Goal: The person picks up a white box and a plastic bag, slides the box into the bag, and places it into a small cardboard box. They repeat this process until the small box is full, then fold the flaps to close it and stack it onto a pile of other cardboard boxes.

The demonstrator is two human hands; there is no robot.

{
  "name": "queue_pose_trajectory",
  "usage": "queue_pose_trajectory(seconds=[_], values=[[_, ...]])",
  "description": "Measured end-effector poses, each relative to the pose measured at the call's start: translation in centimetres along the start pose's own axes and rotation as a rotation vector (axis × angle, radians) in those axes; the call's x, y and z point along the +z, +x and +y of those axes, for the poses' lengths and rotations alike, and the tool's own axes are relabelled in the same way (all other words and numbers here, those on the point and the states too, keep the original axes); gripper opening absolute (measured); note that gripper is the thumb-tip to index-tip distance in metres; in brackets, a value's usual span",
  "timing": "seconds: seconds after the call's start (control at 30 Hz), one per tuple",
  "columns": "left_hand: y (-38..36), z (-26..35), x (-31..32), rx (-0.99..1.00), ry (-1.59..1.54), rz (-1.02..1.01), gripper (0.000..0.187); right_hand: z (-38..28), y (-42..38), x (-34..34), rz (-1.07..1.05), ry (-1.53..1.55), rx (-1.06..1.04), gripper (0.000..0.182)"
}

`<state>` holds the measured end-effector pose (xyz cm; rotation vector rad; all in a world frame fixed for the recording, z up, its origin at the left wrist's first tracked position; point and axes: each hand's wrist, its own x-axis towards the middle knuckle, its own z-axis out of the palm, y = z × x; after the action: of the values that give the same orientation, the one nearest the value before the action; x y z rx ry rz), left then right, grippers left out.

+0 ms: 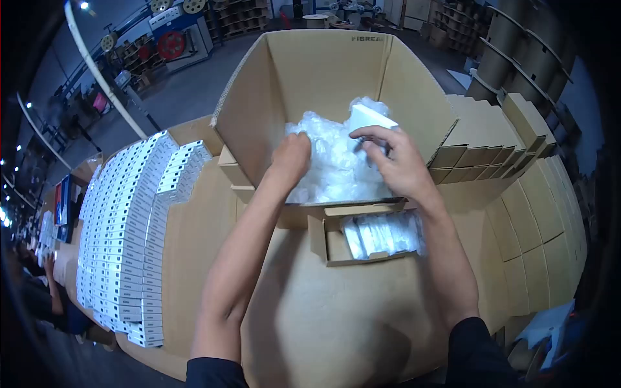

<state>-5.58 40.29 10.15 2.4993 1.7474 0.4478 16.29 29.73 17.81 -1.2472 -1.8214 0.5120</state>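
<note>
A large open cardboard carton (323,61) stands in front of me, holding a heap of clear plastic bags (333,155). My left hand (292,156) is inside its left part, fingers curled closed against the edge of the plastic; what they grip is hidden. Over the right part of the heap is my right hand (398,158), thumb and fingers apart. Just beyond its fingers a flat white piece (372,116) sticks up out of clear plastic. Nearer to me lies a small open cardboard box (336,249) with several plastic-wrapped white items (383,234) in a row.
Stacks of white boxes (126,239) cover the table's left side. Flat folded cardboard boxes (479,136) lie right of the carton, with more brown boxes (537,226) along the right edge. Another person's arm (53,281) shows at far left.
</note>
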Motion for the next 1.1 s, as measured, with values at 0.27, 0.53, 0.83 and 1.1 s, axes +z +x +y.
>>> queue_pose_trajectory(seconds=[0.27, 0.53, 0.83, 1.1], values=[[-1.1, 0.8, -3.7, -0.082, -0.465, 0.198, 0.029, 3.6, 1.6, 0.8, -0.008, 0.000, -0.018, 0.035], [-7.9, 6.7, -6.6, 0.126, -1.119, 0.421, 0.012, 0.8, -0.4, 0.4, -0.156, 0.128, -0.035, 0.042], [-16.2, 10.5, -7.2, 0.025, -1.303, 0.361, 0.013, -3.1, -8.7, -1.8, -0.056, 0.261, -0.028, 0.023], [-26.7, 13.9, -2.9, -0.073, -1.724, 0.171, 0.020, -2.7, -21.6, 0.7, 0.171, 0.735, 0.140, 0.022]])
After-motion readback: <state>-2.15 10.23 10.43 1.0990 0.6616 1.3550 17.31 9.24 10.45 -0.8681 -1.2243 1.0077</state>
